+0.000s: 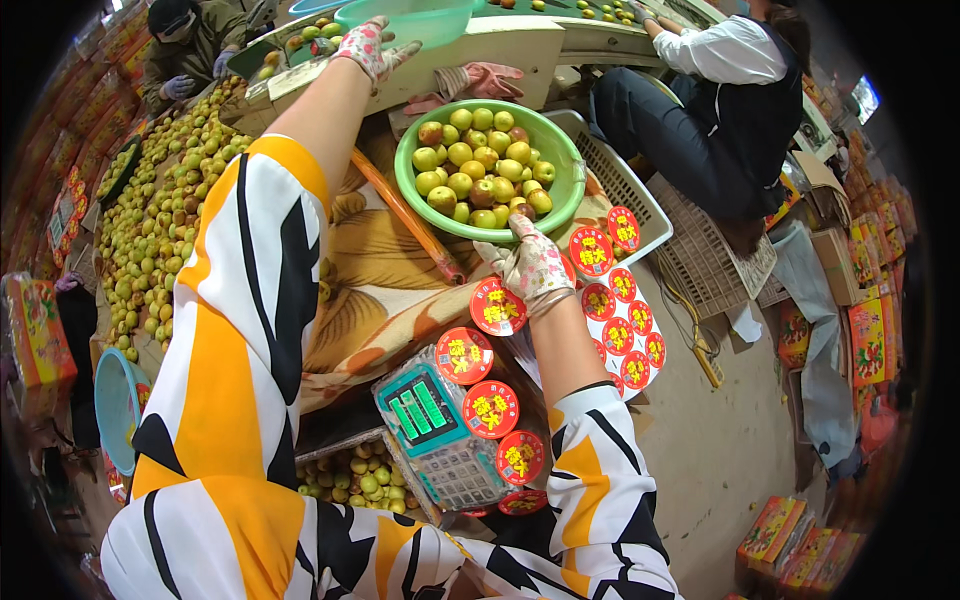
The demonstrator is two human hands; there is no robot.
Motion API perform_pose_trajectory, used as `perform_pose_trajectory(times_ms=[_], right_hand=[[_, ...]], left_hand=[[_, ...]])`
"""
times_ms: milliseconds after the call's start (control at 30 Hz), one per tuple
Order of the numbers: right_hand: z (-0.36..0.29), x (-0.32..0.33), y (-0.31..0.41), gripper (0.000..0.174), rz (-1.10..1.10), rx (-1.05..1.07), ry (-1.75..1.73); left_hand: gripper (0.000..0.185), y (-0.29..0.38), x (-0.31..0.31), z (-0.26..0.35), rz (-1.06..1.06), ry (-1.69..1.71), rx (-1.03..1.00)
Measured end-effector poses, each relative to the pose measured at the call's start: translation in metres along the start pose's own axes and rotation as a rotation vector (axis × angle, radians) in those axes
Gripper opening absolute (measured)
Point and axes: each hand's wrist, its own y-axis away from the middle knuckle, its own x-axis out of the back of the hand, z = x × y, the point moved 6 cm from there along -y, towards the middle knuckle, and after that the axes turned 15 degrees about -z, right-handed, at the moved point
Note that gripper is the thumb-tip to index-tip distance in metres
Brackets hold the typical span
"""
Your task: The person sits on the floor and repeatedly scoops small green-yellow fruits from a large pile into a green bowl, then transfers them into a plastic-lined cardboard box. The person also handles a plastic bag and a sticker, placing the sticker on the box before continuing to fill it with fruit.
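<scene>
A green plastic basin (570, 161) full of yellow-green and reddish jujube-like fruits (480, 169) stands before me. My right hand (531, 262), in a thin floral glove, is at the basin's near rim, thumb and fingers by the edge; how firmly it grips is unclear. My left hand (375, 51), in a similar glove, reaches far forward with fingers spread, beside a translucent green basin (412, 22) at the sorting machine. Below my right hand lies a digital scale display with keypad (442, 427), edged with round red stickers (491, 409).
Heaped fruits (165, 232) cover the left side. A person in dark clothes (214, 37) sits upper left, another in a vest (720, 105) upper right. An orange pole (409, 217), a white crate (649, 191), a sticker sheet (626, 330) and pink gloves (480, 81) lie around the basin.
</scene>
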Motion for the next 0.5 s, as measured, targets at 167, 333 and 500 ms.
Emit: perform_pose_trajectory(times_ms=[167, 333, 500], right_hand=[[0.016, -0.01, -0.005, 0.039, 0.002, -0.041, -0.007], [0.016, -0.01, -0.009, 0.04, 0.086, -0.02, -0.041], [0.004, 0.002, -0.016, 0.034, 0.199, 0.061, 0.027]], left_hand=[[0.059, 0.036, 0.018, 0.008, -0.003, 0.048, 0.075], [0.062, 0.228, 0.009, -0.012, -0.176, -0.495, 0.077], [0.044, 0.493, 0.079, -0.023, -0.039, -0.551, 0.294]])
